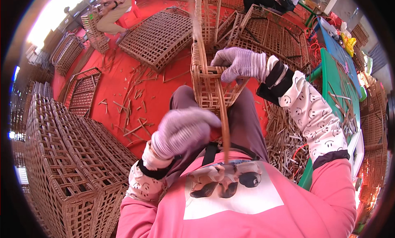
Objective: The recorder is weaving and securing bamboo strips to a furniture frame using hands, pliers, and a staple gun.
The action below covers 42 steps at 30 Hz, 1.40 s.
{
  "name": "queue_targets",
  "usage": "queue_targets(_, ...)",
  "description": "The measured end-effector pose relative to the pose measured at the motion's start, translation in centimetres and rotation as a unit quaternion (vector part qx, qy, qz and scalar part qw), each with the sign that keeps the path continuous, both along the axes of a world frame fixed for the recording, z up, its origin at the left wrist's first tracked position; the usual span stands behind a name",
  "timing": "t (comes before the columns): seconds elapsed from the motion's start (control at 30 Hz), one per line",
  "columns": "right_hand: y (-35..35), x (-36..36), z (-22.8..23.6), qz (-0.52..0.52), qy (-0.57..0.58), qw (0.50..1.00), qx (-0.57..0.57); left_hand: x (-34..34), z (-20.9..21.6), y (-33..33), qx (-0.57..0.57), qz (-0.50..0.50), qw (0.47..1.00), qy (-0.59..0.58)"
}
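A narrow woven rattan-like basket piece (207, 92) stands upright between my knees, with tall bars rising from it away from me. My right hand (238, 64), in a pale purple knit glove, is closed over its top edge, fingers curled round the rim. A long flat brown strip (224, 125) comes out of the weave and hangs toward my lap. My left hand (187, 129), gloved the same way, is beside this strip and smeared by motion. Its fingertips come close to the strip; whether they pinch it cannot be made out.
A large woven box (78, 168) stands close at my left. More woven panels (158, 36) lie on the red floor (111, 127) among scattered strip offcuts. A green table (337, 90) and an offcut heap (284, 135) are at my right. Two other people sit farther off.
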State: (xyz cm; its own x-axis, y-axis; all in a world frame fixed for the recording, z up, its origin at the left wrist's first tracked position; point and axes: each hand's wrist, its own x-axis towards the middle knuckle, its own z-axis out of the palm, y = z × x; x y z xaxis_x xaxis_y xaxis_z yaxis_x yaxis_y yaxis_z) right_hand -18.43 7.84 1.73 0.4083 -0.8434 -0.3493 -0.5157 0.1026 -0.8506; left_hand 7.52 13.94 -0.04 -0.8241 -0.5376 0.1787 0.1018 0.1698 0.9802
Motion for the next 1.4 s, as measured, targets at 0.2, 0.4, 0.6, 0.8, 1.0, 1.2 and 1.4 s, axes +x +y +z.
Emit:
queue_targets(0.2,-0.5,0.6,-0.1,0.021,-0.025,0.999,-0.029,-4.3,-7.2,-2.0,-0.438,0.294,0.845,-0.088)
queue_targets(0.4,-1.0,0.6,-0.9,0.019,0.024,0.999,-0.036,-4.6,-4.5,-2.2,-0.416,0.216,0.881,0.067)
queue_targets(0.6,-0.4,0.6,-0.2,-0.009,0.008,1.0,0.009,-4.4,-0.6,0.7,-0.268,0.1,0.941,0.182)
queue_targets(0.8,-0.8,0.8,-0.4,0.015,-0.005,1.0,-0.013,-5.8,-8.5,0.2,0.289,0.273,0.91,0.115)
queue_targets(1.0,-0.3,1.0,0.3,-0.006,0.0,1.0,0.008,-7.0,-9.4,-1.3,0.333,0.285,0.888,0.136)
queue_targets(1.2,-0.8,0.7,-0.4,0.005,-0.004,1.0,-0.001,-8.1,-9.5,-1.8,0.306,0.299,0.885,0.183)
queue_targets(1.4,-1.2,0.4,-0.7,0.021,-0.014,1.0,-0.018,-9.1,-6.9,-2.9,0.25,0.338,0.885,0.2)
